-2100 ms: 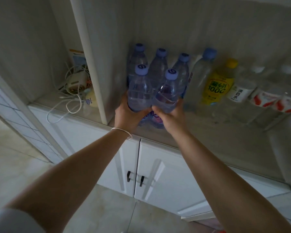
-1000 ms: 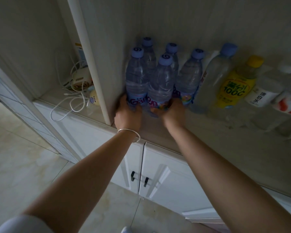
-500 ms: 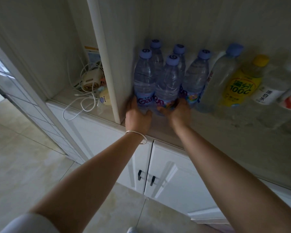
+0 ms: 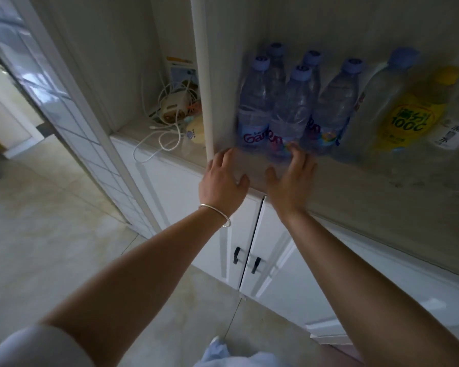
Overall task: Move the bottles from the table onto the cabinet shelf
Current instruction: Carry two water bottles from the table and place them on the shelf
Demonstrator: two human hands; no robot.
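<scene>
Five blue-capped water bottles (image 4: 289,112) stand on the shelf (image 4: 355,186). Both the left hand (image 4: 223,181) and right hand (image 4: 292,178) are open, holding nothing.

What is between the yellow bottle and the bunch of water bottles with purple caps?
In the head view, one clear bottle with a blue cap stands between the yellow bottle and the purple-capped bottles.

Built-in white cabinet (image 4: 186,186) with pale, vertically grained back panels. A white upright divider (image 4: 200,75) splits the open shelf level into two bays. Below: two white panelled doors (image 4: 265,247), each with a small dark handle (image 4: 236,255), meeting at a centre seam. Floor (image 4: 45,234) of large beige glossy tiles, grout lines visible. At left, a white-framed gridded glass panel (image 4: 53,102); brighter daylight beyond it. Light dim near the cabinet.
</scene>
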